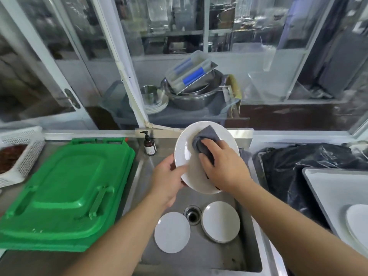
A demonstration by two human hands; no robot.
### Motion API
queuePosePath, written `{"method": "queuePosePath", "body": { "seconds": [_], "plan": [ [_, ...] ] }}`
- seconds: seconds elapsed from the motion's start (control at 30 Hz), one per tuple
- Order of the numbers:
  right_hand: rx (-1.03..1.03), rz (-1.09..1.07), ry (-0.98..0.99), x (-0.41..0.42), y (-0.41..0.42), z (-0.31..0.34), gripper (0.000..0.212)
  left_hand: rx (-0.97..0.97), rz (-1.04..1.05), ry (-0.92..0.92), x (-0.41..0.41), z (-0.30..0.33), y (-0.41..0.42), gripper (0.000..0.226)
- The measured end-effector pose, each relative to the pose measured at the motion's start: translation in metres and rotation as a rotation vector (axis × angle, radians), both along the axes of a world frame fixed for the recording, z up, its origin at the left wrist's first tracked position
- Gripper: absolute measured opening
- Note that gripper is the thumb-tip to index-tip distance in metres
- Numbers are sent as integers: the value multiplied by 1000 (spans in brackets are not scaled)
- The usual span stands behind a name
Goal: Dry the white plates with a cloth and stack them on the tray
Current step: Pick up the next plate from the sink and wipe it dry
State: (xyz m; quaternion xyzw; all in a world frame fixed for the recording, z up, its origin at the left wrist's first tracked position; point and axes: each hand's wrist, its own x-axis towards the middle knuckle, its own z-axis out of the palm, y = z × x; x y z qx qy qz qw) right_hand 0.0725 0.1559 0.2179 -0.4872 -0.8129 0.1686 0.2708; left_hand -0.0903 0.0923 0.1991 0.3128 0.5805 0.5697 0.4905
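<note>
A round white plate point(187, 148) is being held tilted above a steel sink point(247, 246) in the middle of the frame, its glossy face turned toward the camera and catching a little light along the left rim. The left hand point(169, 177) is gripping the plate's lower left edge, with the thumb lying across the face and the fingers curling behind the rim. The right hand point(223, 166) is pressing a folded grey cloth point(207, 139) against the upper right part of the plate's face; its fingers are bent over the cloth and holding it against the plate, and a corner of the cloth is sticking out past the fingertips toward the plate's top edge. Below the hands, in the lower middle of the frame, two more white plates are lying in the sink basin on either side of the drain point(192, 215): a single plate point(172, 232) to the left, and a small stack of plates point(220, 221) to the right. At the right edge of the frame a pale tray point(326, 188) is sitting on the counter with one white plate on it point(358, 218), only partly in view. A black plastic bag point(308, 160) is lying between the sink and the tray. On the left side of the frame a large green plastic lid point(67, 192) is resting on the counter, and a small brown pump bottle point(149, 144) is standing just beside the sink's upper left corner.
</note>
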Motion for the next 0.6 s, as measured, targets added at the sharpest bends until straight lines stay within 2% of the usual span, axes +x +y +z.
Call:
{"method": "queuePosePath", "body": {
  "seconds": [0.1,0.2,0.4,0.5,0.6],
  "plan": [
    [58,166,20,-4,-13,16,38,27,-16,7,10,9,-4,45],
    [157,232,-10,-8,-8,40,36,58,-19,-3,12,24,-6,46],
    [373,39,61,-24,21,96,33,175,-2,25,3,57,-12,43],
    [409,-66,65,-29,35,116,34,236,34,21,-11,76,-14,39],
    [400,-150,37,-33,41,124,35,268,75,39,-28,91,-14,46]
  ]
}}
